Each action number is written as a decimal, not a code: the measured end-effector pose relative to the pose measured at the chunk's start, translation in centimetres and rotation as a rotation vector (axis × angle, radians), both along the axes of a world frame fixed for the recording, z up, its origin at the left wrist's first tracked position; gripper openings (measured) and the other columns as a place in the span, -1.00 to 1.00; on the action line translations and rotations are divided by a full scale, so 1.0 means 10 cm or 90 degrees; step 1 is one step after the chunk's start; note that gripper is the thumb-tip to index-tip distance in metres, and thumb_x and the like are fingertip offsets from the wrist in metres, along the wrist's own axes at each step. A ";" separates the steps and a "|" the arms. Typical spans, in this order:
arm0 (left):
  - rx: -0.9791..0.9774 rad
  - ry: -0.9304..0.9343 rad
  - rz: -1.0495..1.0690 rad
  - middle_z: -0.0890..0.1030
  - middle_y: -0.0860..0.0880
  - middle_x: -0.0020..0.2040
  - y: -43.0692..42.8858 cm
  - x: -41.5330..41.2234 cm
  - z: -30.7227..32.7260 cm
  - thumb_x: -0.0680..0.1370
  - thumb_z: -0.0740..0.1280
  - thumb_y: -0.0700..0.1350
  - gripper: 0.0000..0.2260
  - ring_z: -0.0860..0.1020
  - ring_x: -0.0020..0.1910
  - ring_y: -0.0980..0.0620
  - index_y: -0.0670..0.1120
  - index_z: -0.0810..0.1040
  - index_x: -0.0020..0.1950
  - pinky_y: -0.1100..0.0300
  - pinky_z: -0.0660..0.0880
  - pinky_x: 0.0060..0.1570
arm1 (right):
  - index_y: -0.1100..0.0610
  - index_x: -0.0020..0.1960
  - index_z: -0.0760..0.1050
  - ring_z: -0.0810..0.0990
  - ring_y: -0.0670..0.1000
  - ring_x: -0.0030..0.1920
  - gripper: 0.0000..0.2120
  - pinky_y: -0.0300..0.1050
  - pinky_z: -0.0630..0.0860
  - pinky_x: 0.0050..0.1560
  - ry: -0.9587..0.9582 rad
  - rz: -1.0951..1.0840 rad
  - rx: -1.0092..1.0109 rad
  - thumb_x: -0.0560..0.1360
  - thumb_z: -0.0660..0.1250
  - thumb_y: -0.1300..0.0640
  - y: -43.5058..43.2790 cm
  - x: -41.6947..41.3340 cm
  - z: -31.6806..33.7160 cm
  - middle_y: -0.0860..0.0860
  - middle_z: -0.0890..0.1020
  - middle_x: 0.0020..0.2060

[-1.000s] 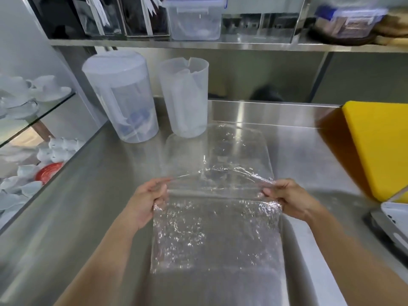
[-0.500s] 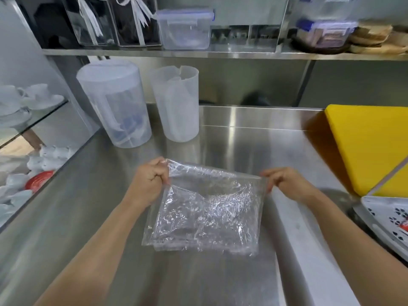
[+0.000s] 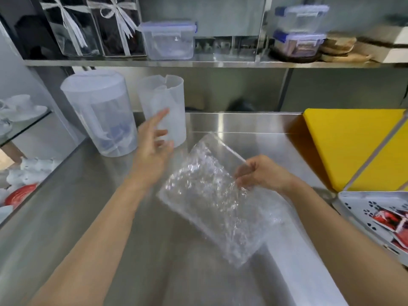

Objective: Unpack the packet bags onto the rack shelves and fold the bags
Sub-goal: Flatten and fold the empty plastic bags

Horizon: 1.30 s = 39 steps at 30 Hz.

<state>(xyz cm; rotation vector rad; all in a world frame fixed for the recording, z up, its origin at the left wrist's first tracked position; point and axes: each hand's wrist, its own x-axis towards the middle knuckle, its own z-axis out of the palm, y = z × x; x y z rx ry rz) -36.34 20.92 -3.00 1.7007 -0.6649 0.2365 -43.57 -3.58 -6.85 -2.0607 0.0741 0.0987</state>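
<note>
Holding clear folded bag by its edge w/ right hand grip closed, tilted over steel counter, left hand open wide, fingers spread, near plastic jug.

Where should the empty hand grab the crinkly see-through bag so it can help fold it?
Probably the free lower-left edge of the clear plastic bag, coming in from the left. The right hand already pinches the bag's upper right edge, so the bag hangs tilted, and the open left hand is nearest that loose side.
</note>
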 end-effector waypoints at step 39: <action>0.007 0.400 -0.146 0.65 -0.01 -0.35 -0.76 -0.41 -0.69 0.43 0.41 -0.20 -0.83 0.57 -0.34 0.11 -0.01 0.60 -0.35 0.27 0.50 -0.19 | 0.16 0.04 0.62 0.59 -0.10 -0.37 -0.54 -0.25 0.58 -0.33 0.017 -0.142 0.346 0.16 0.54 0.10 -0.74 -0.97 -0.44 0.01 0.68 -0.30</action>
